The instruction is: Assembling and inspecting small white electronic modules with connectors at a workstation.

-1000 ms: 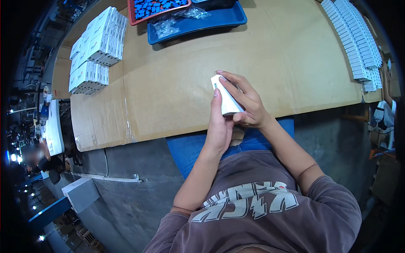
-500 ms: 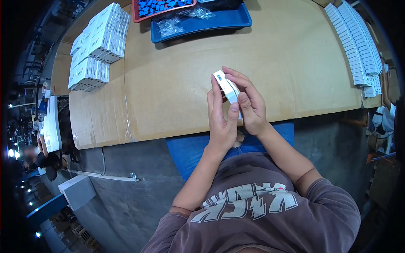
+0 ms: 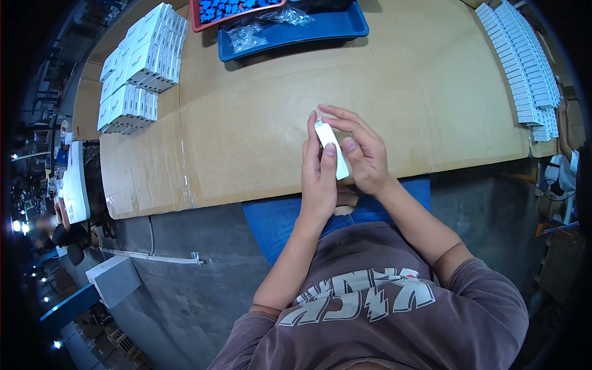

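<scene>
A small, narrow white carton [image 3: 330,135] is held above the near edge of the table, tilted with its far end to the left. My left hand [image 3: 318,179] grips it from the left, thumb across its upper face and fingers along its side. From the right, my right hand [image 3: 370,161] curls round it, with fingertips at the far end and the thumb bent close to the near part. A plain white face of the carton points up. Its underside is hidden by my hands.
Stacked white cartons [image 3: 142,61] stand at the left of the cardboard-covered table [image 3: 246,135]. Long rows of white cartons [image 3: 518,68] line the right side. At the back are a blue tray [image 3: 296,44] with clear plastic bags and a red tray [image 3: 196,18] of small blue parts.
The carton has turned in my hands, so a plain face shows instead of the printed one. My right thumb has lifted slightly, and my left thumb now lies across the carton.
</scene>
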The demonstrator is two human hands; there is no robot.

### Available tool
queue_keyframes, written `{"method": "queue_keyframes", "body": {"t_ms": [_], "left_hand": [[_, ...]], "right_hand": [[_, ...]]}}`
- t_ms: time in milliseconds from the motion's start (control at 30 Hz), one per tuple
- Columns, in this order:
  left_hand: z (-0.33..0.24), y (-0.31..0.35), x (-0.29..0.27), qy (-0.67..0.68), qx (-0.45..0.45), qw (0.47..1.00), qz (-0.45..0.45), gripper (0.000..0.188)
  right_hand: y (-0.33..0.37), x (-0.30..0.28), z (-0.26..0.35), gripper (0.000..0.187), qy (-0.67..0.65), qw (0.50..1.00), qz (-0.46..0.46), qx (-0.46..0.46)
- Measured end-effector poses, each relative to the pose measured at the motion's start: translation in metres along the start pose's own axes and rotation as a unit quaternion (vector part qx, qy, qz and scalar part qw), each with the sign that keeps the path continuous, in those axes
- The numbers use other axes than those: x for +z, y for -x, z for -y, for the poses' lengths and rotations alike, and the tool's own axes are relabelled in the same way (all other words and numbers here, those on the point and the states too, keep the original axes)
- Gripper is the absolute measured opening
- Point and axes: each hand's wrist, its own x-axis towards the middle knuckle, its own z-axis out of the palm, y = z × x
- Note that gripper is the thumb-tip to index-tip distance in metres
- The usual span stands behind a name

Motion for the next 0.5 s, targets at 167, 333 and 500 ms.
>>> {"method": "queue_keyframes", "body": {"t_ms": [167, 333, 500], "left_hand": [[-0.030, -0.009, 0.008, 0.118, -0.096, 0.988, 0.011, 0.069], [-0.029, -0.004, 0.009, 0.207, -0.235, 0.949, 0.033, 0.066], [-0.040, -0.001, 0.016, 0.229, -0.260, 0.937, 0.031, 0.065]], "right_hand": [[0.001, -0.020, 0.004, 0.068, 0.071, 0.996, 0.042, -0.036], [0.011, -0.018, -0.004, 0.074, 0.111, 0.989, 0.056, -0.076], [0.013, -0.017, -0.013, 0.082, 0.114, 0.988, 0.030, -0.100]]}}
